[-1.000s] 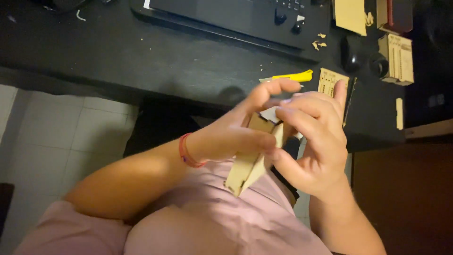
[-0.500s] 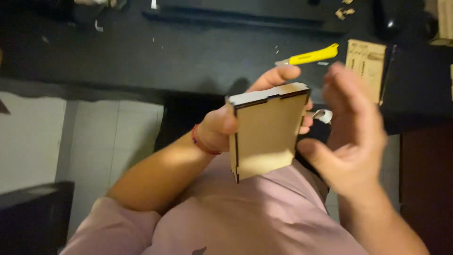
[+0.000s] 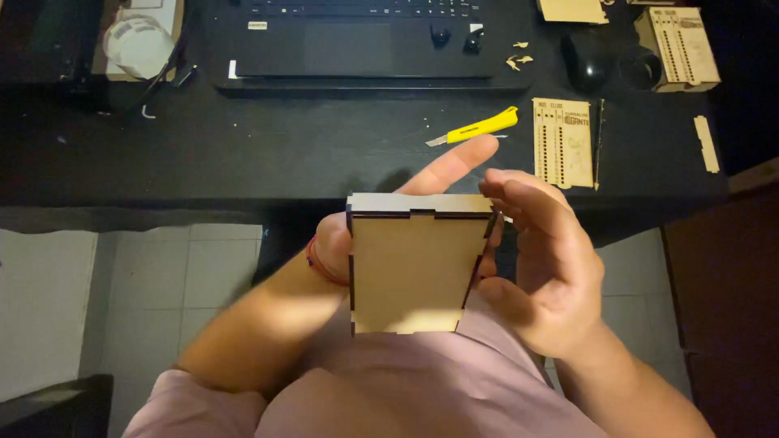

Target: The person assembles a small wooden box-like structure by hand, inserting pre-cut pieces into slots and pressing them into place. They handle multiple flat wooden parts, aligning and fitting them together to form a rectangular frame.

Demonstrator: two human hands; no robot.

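A small box of thin light-brown wooden panels (image 3: 414, 272) is held up in front of my chest, one flat face toward the camera, notched joints along its top edge. My left hand (image 3: 341, 243) holds it from the left and behind, with one finger stretched out past the top. My right hand (image 3: 544, 268) grips the right edge, fingers curled over the upper right corner.
The black desk (image 3: 268, 154) carries a laptop (image 3: 357, 40), a yellow utility knife (image 3: 475, 127), a flat laser-cut wooden sheet (image 3: 561, 142), another wooden piece (image 3: 677, 49), a black mouse (image 3: 586, 58), a white lidded cup (image 3: 138, 45) and wood scraps (image 3: 515, 58). Tiled floor (image 3: 122, 300) lies below.
The wooden box has turned from edge-on to flat face toward the camera. My right hand has closed back onto its right edge after being spread apart from it.
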